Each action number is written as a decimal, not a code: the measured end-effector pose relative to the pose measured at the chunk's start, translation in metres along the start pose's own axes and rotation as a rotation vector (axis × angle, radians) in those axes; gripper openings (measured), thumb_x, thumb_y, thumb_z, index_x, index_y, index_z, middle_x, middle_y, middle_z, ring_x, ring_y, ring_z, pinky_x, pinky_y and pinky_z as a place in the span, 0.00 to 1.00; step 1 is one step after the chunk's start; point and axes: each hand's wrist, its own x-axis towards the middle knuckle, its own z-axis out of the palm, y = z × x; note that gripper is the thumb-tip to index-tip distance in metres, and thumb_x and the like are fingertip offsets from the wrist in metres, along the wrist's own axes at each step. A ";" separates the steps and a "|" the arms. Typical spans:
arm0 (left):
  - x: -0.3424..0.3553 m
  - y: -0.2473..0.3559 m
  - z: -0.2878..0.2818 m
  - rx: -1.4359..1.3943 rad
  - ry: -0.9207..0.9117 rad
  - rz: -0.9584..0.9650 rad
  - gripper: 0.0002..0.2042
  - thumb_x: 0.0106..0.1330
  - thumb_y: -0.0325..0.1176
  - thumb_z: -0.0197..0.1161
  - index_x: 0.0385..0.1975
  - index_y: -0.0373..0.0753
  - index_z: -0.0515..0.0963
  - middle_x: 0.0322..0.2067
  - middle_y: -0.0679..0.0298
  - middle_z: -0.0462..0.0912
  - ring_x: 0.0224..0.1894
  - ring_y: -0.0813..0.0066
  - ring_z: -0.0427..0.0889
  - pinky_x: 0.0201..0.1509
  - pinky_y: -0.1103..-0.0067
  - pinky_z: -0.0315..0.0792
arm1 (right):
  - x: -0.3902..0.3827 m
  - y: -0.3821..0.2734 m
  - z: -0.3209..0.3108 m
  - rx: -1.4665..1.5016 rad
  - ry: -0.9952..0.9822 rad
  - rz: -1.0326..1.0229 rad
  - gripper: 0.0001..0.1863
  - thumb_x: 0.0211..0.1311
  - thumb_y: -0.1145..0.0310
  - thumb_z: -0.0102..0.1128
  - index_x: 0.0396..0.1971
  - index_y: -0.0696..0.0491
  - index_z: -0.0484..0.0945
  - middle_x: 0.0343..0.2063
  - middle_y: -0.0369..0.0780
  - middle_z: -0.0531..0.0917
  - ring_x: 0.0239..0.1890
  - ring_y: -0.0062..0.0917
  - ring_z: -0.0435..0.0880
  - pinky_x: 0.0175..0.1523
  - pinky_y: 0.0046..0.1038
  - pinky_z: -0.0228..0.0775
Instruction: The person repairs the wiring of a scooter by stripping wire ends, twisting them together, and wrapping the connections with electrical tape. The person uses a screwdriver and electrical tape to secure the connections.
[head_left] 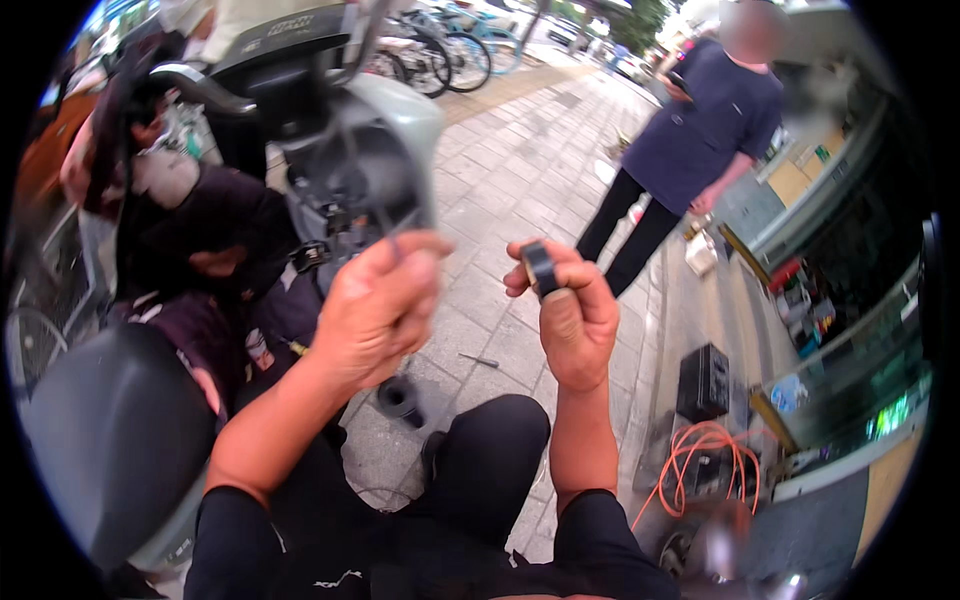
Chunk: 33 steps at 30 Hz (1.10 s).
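Note:
In my right hand [580, 325] is a roll of black tape [540, 268], gripped between thumb and fingers and raised over the paving. My left hand [385, 310] is closed in a pinch a short way to its left, smeared by motion. A thin dark strand seems to run up from its fingertips, but I cannot make out what it is. Just beyond the left hand stands a scooter [415, 120] with its front panel opened and dark parts and wiring showing inside. Between the two hands there is a gap.
A screwdriver [480, 360] and a black cylindrical object [400, 400] lie on the paving. At right are a black box [703, 382] and a coiled orange cable [700, 455]. A person [695, 130] stands ahead; the scooter seat [115, 430] is at left.

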 end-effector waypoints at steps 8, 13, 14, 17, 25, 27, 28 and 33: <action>0.013 0.019 -0.022 0.065 -0.173 0.338 0.26 0.77 0.36 0.65 0.70 0.31 0.70 0.31 0.67 0.78 0.21 0.84 0.69 0.24 0.83 0.64 | 0.047 0.019 0.084 0.343 -0.039 0.083 0.23 0.82 0.52 0.53 0.45 0.60 0.80 0.39 0.44 0.81 0.31 0.21 0.75 0.36 0.24 0.70; 0.036 0.008 -0.046 -0.062 -0.217 0.360 0.26 0.77 0.34 0.65 0.68 0.28 0.68 0.39 0.59 0.84 0.33 0.75 0.84 0.37 0.77 0.81 | 0.048 0.050 0.080 0.442 -0.105 0.207 0.22 0.82 0.54 0.52 0.43 0.62 0.80 0.36 0.42 0.79 0.31 0.21 0.75 0.36 0.24 0.69; 0.038 0.007 -0.048 -0.059 -0.207 0.361 0.25 0.77 0.34 0.65 0.67 0.28 0.68 0.39 0.59 0.84 0.33 0.75 0.84 0.37 0.77 0.81 | 0.050 0.056 0.079 0.430 -0.108 0.214 0.22 0.82 0.54 0.52 0.43 0.62 0.80 0.36 0.42 0.79 0.31 0.21 0.75 0.36 0.24 0.69; 0.049 0.008 -0.052 0.000 -0.156 0.367 0.23 0.78 0.35 0.63 0.65 0.29 0.70 0.37 0.58 0.84 0.29 0.75 0.81 0.34 0.75 0.81 | 0.050 0.071 0.075 0.465 -0.074 0.229 0.23 0.82 0.54 0.53 0.44 0.63 0.80 0.36 0.42 0.80 0.31 0.22 0.76 0.36 0.25 0.69; 0.051 0.011 -0.048 0.166 0.059 0.293 0.19 0.83 0.41 0.55 0.62 0.32 0.73 0.30 0.65 0.82 0.15 0.89 0.60 0.20 0.85 0.57 | 0.047 0.076 0.069 0.463 0.043 0.375 0.20 0.79 0.60 0.60 0.53 0.64 0.80 0.36 0.41 0.87 0.28 0.18 0.77 0.33 0.22 0.70; 0.052 0.008 -0.049 0.176 0.069 0.285 0.20 0.83 0.43 0.55 0.61 0.31 0.74 0.29 0.67 0.81 0.16 0.90 0.59 0.20 0.86 0.53 | 0.044 0.077 0.070 0.452 0.061 0.366 0.18 0.79 0.62 0.60 0.52 0.64 0.80 0.35 0.41 0.87 0.28 0.17 0.77 0.33 0.22 0.69; 0.053 0.006 -0.051 0.190 0.070 0.279 0.21 0.83 0.44 0.56 0.61 0.31 0.74 0.29 0.68 0.80 0.16 0.90 0.59 0.20 0.86 0.53 | 0.043 0.077 0.070 0.443 0.068 0.360 0.17 0.79 0.63 0.60 0.52 0.64 0.81 0.34 0.41 0.87 0.28 0.16 0.77 0.33 0.22 0.69; 0.054 -0.003 -0.055 0.223 0.123 0.293 0.23 0.82 0.47 0.57 0.60 0.31 0.76 0.26 0.70 0.79 0.16 0.89 0.60 0.20 0.86 0.55 | 0.044 0.065 0.068 0.280 -0.026 0.420 0.14 0.77 0.69 0.60 0.51 0.65 0.81 0.31 0.39 0.85 0.29 0.15 0.77 0.35 0.19 0.69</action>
